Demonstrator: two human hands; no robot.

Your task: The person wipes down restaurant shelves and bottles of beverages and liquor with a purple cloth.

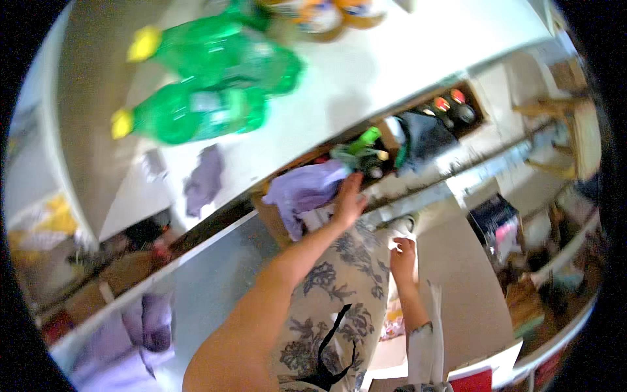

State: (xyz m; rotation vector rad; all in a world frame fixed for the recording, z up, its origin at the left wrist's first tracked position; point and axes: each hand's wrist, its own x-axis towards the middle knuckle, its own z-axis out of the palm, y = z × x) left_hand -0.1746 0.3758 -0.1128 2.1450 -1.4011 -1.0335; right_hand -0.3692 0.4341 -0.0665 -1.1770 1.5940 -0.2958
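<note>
My left hand (349,202) reaches over a brown carton (267,215) beside the white counter (313,117). Its fingers point into the carton and its thumb is spread. Next to those fingers a purple cloth (308,186) is draped over the carton; motion blur hides whether they touch. Just beyond lie a bright green item (365,139) and dark bottles (374,169), also in the carton. Lower right, my right hand (403,262) hangs in front of the patterned garment, with its fingers loosely bent and apart and nothing visible in them.
Green plastic bottles (196,115) with yellow caps and orange-labelled containers (321,17) are on the counter, near another purple cloth (205,179). More bottles with red caps (442,104) sit in a box farther right. A dark box (494,223) and wooden furniture (558,105) stand at right.
</note>
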